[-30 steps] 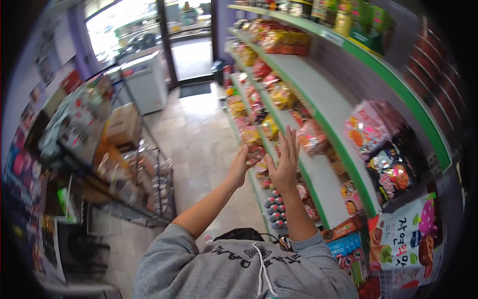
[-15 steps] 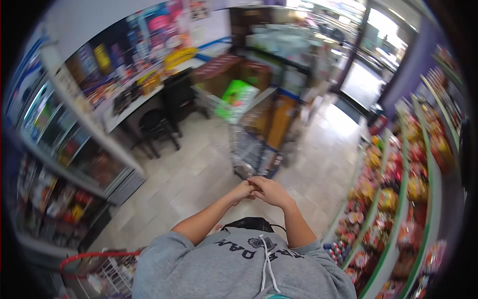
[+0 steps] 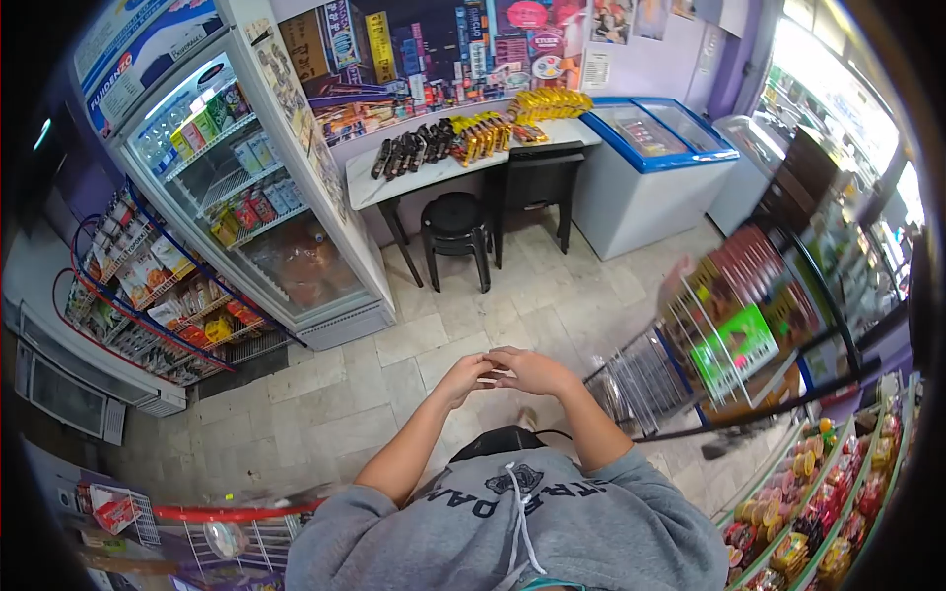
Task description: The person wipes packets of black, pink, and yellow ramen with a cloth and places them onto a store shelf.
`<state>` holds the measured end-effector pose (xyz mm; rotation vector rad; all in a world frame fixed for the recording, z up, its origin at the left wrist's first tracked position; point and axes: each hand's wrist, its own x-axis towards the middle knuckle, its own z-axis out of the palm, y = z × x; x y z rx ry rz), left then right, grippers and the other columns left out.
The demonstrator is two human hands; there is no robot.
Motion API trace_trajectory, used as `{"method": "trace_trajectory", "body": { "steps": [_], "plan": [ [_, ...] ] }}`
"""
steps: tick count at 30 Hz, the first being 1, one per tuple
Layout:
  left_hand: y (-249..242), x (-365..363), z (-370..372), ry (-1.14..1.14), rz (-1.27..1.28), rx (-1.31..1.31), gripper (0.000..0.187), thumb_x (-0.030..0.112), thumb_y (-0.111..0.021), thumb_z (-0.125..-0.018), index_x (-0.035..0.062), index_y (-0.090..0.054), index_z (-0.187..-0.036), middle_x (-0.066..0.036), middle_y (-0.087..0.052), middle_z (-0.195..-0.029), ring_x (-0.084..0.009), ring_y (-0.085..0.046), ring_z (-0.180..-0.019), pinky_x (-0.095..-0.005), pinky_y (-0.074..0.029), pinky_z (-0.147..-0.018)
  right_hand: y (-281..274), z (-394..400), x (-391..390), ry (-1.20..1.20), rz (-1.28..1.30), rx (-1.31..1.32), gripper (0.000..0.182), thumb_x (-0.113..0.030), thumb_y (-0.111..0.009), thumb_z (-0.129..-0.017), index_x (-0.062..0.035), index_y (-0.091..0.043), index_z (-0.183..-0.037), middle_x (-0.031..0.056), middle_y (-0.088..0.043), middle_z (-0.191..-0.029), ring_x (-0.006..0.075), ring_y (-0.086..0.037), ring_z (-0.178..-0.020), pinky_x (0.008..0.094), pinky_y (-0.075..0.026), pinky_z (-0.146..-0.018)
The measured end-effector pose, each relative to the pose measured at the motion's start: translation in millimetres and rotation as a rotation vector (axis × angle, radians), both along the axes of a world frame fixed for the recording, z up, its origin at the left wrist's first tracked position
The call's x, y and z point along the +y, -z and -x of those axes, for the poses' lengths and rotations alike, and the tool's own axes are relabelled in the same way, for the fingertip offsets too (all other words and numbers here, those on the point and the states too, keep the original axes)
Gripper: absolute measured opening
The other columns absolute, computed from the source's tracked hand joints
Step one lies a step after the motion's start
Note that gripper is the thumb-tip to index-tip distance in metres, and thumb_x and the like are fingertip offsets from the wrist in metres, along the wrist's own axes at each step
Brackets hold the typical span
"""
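My left hand (image 3: 463, 380) and my right hand (image 3: 528, 372) meet in front of my grey hoodie, fingertips touching or overlapping. The fingers of both look loosely curved and partly spread, and no object shows in them. To the right of my hands is a wire cart (image 3: 645, 379) with a bright green pack (image 3: 734, 350) and boxes in it. Pale floor tiles (image 3: 394, 394) lie beyond and below the hands.
A glass-door fridge (image 3: 350, 315) and snack racks (image 3: 158, 286) stand left. Ahead are a table (image 3: 360, 187) with packets, a black stool (image 3: 455, 222) and a blue-rimmed freezer (image 3: 631, 202). Snack shelves (image 3: 828, 492) line the lower right; a red-handled basket (image 3: 236, 514) is lower left.
The view has turned left, so the cart now appears further right and the fridge and table show more fully. My hands stay together, with their fingers slightly more spread.
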<state>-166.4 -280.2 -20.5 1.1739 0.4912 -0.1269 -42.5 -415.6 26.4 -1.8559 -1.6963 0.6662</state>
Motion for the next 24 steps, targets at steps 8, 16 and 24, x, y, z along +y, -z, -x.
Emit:
{"method": "trace_trajectory", "body": {
  "steps": [8,16,24],
  "plan": [
    [13,156,-69,-0.183,0.018,0.030,0.027,0.023,-0.046,-0.092,0.0042,-0.053,-0.110,-0.010,-0.058,-0.113,-0.0211,-0.056,-0.103,-0.0358,-0.044,-0.086,25,-118,160,-0.141,0.179,-0.046,0.051,-0.022,-0.065,-0.076,-0.0047,-0.049,-0.122,0.0155,-0.055,-0.117,0.0326,-0.053,-0.106,0.0390,-0.043,-0.089],
    [10,308,-125,-0.393,-0.002,-0.052,0.028,0.023,-0.049,-0.091,0.0040,-0.054,-0.110,-0.011,-0.059,-0.110,-0.0217,-0.057,-0.101,-0.0356,-0.044,-0.085,26,-197,338,-0.201,0.220,-0.131,0.051,-0.025,-0.065,-0.075,-0.0032,-0.052,-0.119,0.0177,-0.056,-0.117,0.0326,-0.053,-0.107,0.0389,-0.042,-0.091],
    [32,465,-202,-0.373,0.082,-0.017,0.027,0.022,-0.051,-0.090,0.0026,-0.054,-0.109,-0.013,-0.060,-0.109,-0.0240,-0.059,-0.099,-0.0376,-0.047,-0.083,47,-314,476,0.120,-0.030,0.111,0.030,-0.024,-0.063,-0.076,-0.0074,-0.063,-0.101,0.0127,-0.066,-0.087,0.0288,-0.063,-0.084,0.0365,-0.049,-0.076]
  ]
}}
